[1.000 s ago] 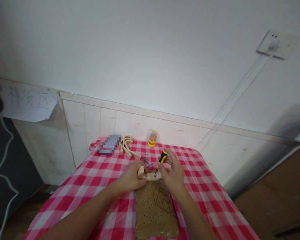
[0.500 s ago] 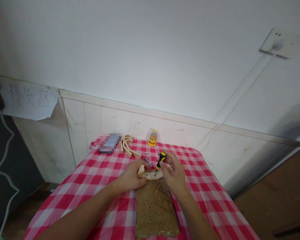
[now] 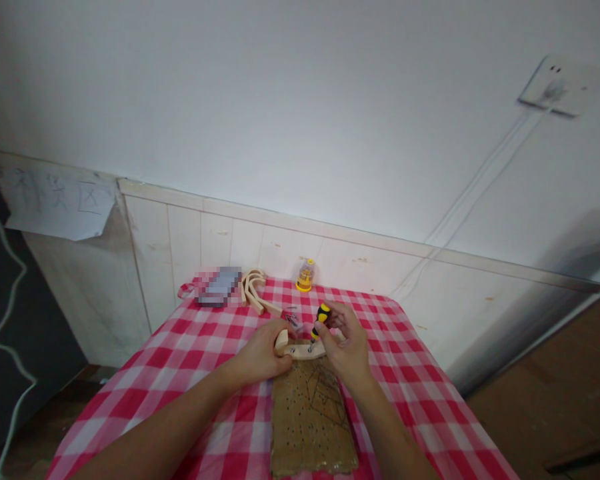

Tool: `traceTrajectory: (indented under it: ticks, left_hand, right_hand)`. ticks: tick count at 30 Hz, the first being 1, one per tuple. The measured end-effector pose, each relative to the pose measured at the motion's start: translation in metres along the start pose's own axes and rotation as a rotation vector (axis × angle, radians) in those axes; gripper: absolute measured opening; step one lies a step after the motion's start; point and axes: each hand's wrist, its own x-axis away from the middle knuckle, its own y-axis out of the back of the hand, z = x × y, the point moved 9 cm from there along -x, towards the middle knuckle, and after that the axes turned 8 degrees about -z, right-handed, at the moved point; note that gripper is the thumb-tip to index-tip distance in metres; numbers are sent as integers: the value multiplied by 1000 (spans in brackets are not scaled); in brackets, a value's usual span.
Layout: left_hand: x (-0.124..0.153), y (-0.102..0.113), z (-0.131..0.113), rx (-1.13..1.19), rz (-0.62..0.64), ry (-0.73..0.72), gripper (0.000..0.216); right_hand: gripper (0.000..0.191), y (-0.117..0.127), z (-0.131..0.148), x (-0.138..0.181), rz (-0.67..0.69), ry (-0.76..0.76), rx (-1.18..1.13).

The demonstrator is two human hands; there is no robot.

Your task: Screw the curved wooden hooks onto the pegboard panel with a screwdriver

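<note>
My left hand (image 3: 264,352) is closed around the left end of a curved wooden hook (image 3: 300,352), which lies across the far end of a brown board (image 3: 313,420) dotted with small holes. Two screw heads show in the wooden piece. In my right hand (image 3: 347,343) is a black and yellow screwdriver (image 3: 322,320), tilted, its tip at the right-hand screw (image 3: 310,350). The right end of the wooden piece is partly hidden behind my right hand.
On the red checked tablecloth (image 3: 190,380), more curved wooden pieces (image 3: 254,293) lie beyond my left hand, beside a blurred grey object (image 3: 220,287). Loose screws (image 3: 292,317) lie nearby. A yellow-based bit container (image 3: 306,276) stands against the wall (image 3: 360,250).
The screwdriver handle has shifted very slightly left, with small movement of my right-hand fingers. Its tip stays at the same screw, and my left hand keeps its hold.
</note>
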Motion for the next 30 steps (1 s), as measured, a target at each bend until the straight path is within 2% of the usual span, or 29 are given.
traceTrajectory:
  ticks: [11, 21, 30]
  left_hand:
    - [1, 1, -2, -15, 11, 17, 39]
    - [1, 0, -1, -10, 10, -35, 48]
    - [3, 0, -4, -43, 7, -67, 50]
  right_hand:
    - [33, 0, 0, -1, -16, -2, 9]
    - [36, -1, 10, 0, 36, 114, 120]
    - [38, -1, 3, 4, 41, 81, 117]
